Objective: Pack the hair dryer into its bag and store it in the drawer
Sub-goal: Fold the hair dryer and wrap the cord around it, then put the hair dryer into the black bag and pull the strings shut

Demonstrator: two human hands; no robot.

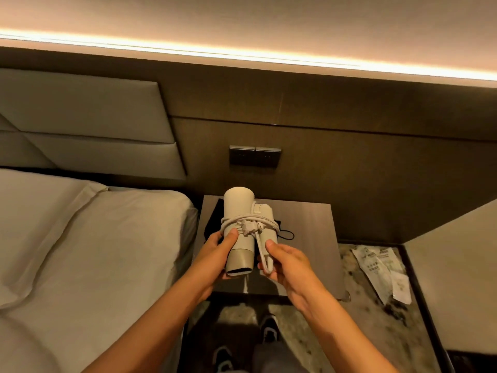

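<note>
Now, hair dryer [238, 211] lengthwise, nozzle toward camera

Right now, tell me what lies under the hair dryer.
A dark bag lies flat on the nightstand beneath the hair dryer, its cord loop showing at the right. The dryer and both hands hide most of it.

One hair dryer [238, 227], with one white cord [250, 224] wound around it. Two hands: the left hand [215, 254] and the right hand [287, 262], both on the dryer. One dark bag [215, 222] lying on one tabletop [309, 238]. Two wall sockets [255, 156] side by side on the panel. One bed [94, 251]. Two shoes [269, 328] on the floor. One crumpled wrapper [382, 273] on the floor, possibly more than one piece
</note>
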